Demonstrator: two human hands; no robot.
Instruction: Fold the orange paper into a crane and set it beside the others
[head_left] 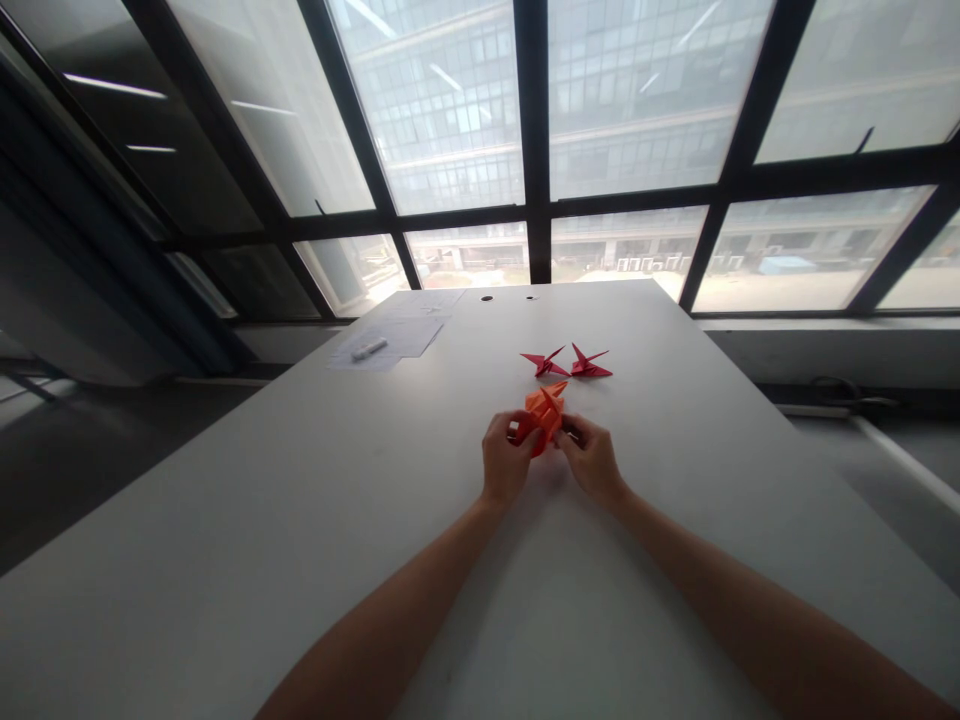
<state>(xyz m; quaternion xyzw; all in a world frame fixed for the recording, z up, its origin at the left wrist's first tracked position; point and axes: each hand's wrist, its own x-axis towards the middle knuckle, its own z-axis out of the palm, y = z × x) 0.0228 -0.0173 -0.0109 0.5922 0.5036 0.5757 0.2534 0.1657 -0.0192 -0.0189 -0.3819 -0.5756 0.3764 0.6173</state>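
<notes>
Between my two hands is a folded piece of orange-red origami paper (550, 403), with a pointed tip sticking up at its far side. My left hand (508, 455) pinches its left edge, thumb in front and fingers curled behind. On the other side my right hand (592, 455) grips the right edge between thumb and fingertips. Part of the paper is covered by the fingers. Just beyond it lie two red paper cranes, the left crane (545, 363) and the right crane (589, 363), side by side on the white table (360, 470).
Papers (420, 338) lie at the table's far left, with a white tube-like object (369, 349) on them. Two round holes, one of them a cable hole (487, 298), mark the far edge. Dark-framed windows (535, 150) rise behind the table. A dark curtain (112, 220) hangs left.
</notes>
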